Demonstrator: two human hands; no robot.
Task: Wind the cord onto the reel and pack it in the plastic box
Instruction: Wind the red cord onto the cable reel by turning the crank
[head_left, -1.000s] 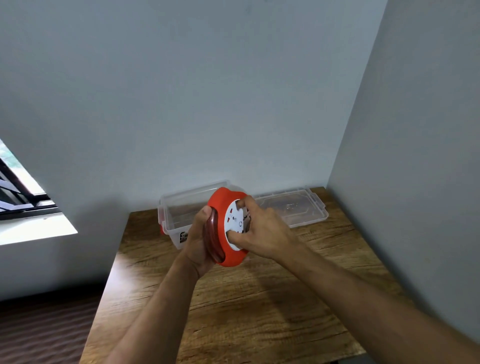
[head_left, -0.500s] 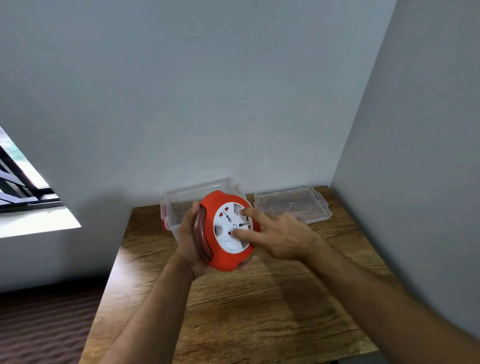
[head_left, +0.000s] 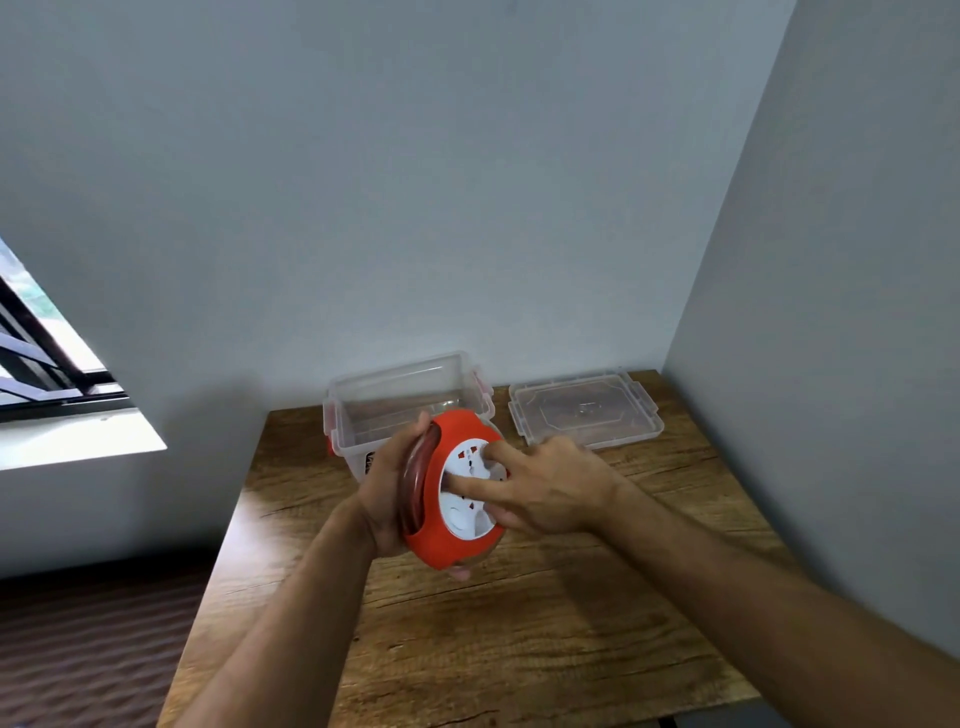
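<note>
A round orange cord reel (head_left: 439, 540) with a white socket face is held above the wooden table, just in front of the clear plastic box (head_left: 343, 410). My left hand (head_left: 387, 488) grips the reel from behind and the left. Dark red cord (head_left: 415, 478) is wound in the groove of the reel. My right hand (head_left: 545, 488) rests on the white face, fingers spread across the sockets and thumb under the rim. The box stands open with nothing visible inside.
The box's clear lid (head_left: 587, 410) lies flat to the right of the box, near the side wall. The wooden table (head_left: 519, 649) sits in a corner between two grey walls. A window is at the far left.
The reel has tilted so its white face shows more toward me. My right hand has shifted from gripping the hub to lying with fingers spread on the face.
</note>
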